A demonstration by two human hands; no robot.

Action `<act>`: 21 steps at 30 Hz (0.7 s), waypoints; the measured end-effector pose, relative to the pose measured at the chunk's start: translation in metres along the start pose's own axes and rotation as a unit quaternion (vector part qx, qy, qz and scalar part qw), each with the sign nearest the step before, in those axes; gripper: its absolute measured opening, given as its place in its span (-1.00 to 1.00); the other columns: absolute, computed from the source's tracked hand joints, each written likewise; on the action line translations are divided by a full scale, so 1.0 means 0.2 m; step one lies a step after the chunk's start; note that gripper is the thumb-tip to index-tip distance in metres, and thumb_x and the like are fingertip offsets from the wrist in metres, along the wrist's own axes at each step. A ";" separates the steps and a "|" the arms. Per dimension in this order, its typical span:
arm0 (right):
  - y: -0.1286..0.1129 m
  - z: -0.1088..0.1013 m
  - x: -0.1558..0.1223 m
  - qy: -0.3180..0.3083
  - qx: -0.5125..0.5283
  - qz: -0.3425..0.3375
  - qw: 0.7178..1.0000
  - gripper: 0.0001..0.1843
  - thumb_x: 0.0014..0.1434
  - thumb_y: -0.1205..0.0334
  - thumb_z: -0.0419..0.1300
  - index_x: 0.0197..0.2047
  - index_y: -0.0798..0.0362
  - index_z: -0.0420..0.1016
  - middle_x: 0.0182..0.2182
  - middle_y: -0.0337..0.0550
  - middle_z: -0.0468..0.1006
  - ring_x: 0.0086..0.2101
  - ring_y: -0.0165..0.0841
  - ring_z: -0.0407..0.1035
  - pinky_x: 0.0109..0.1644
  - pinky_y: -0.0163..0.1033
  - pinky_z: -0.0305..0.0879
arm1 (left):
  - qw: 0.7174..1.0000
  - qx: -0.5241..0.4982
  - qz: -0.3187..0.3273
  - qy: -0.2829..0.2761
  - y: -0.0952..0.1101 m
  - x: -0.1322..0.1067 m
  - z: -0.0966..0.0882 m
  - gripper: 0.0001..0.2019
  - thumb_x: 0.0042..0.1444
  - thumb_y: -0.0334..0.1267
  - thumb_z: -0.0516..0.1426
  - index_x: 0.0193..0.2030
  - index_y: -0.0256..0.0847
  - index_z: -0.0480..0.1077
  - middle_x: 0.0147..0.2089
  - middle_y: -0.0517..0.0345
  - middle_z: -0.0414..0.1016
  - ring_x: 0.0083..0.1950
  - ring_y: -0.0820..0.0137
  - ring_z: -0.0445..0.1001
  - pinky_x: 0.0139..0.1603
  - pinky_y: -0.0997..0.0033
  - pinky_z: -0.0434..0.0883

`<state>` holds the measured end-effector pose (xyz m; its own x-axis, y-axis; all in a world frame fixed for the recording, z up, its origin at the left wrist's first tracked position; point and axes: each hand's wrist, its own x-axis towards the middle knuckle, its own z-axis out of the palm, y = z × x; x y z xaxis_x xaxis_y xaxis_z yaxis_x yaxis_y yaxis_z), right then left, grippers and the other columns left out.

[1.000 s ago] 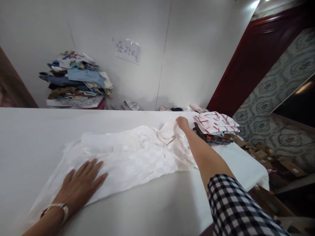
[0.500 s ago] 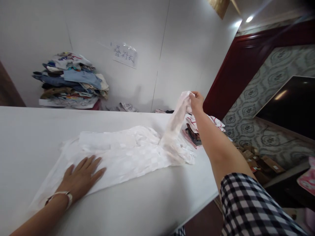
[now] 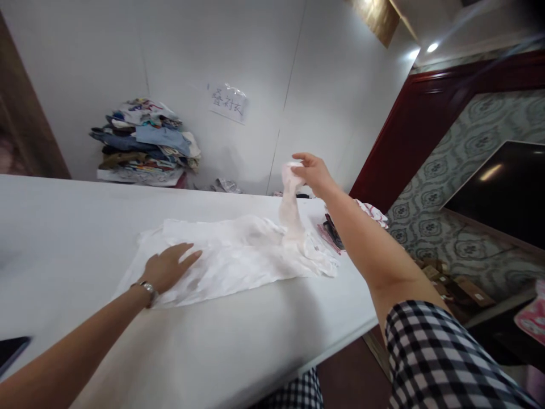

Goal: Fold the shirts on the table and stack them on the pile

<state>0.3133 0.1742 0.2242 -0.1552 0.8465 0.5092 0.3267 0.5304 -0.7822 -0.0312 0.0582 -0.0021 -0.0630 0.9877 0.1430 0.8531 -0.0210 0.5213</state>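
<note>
A thin white shirt [image 3: 238,255] lies lengthwise on the white table [image 3: 204,346], its far side partly folded over and its right end bunched. My right hand [image 3: 310,173] pinches the end of one sleeve [image 3: 290,207] between thumb and fingers and holds it up above the cloth. The sleeve hangs from there down to the shirt. On the left part of the shirt rests my left hand [image 3: 170,266], palm down with fingers stretched out and the thumb apart.
A tall pile of clothes [image 3: 147,145] stands behind the table at the left. More folded clothes [image 3: 334,233] lie at its right end, partly behind my right arm. A dark flat object [image 3: 12,349] shows at the left edge. A handwritten sign [image 3: 229,102] hangs on the wall.
My right hand has carried the sleeve end leftward over the shirt. My left hand has slid forward and right along the cloth. The view has shifted a little to the left.
</note>
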 end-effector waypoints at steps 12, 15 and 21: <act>0.02 0.38 -0.47 -0.269 0.161 0.110 0.943 -0.56 0.08 0.12 0.31 0.03 0.03 0.43 -0.14 -0.08 0.58 -0.18 -0.34 0.49 0.00 -0.08 0.41 | 0.750 -0.643 -0.155 -0.011 0.59 -0.03 0.05 -0.59 -0.21 -0.16 0.33 -0.18 -0.27 0.44 -0.15 -0.01 0.52 -0.28 0.36 0.48 -0.17 0.28 0.43; 0.28 0.22 -0.56 -0.184 0.031 0.150 0.971 -0.61 0.07 0.20 0.28 -0.01 0.09 0.47 -0.19 -0.05 0.61 -0.22 -0.30 0.51 -0.05 -0.07 0.43 | 0.741 -0.643 -0.192 0.004 0.52 0.00 0.08 -0.72 -0.20 -0.25 0.29 -0.29 -0.27 0.44 -0.24 0.03 0.50 -0.32 0.41 0.45 -0.21 0.31 0.43; 0.69 0.01 -0.92 -0.209 -0.324 0.094 0.918 -0.46 0.02 0.42 0.20 0.11 0.02 0.44 0.13 0.00 0.43 0.14 -0.15 0.29 0.23 -0.01 0.16 | 0.773 -0.620 -0.131 -0.018 0.50 0.01 0.03 -0.91 -0.09 -0.24 0.18 -0.45 -0.21 0.43 -0.26 0.02 0.53 -0.18 0.29 0.51 -0.07 0.21 0.46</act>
<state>0.3862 0.0920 0.0215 -0.3382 0.9359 0.0989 0.8492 0.3488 -0.3965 0.0559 0.0584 0.0454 -0.1160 0.9865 -0.1155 -0.3408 0.0697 0.9376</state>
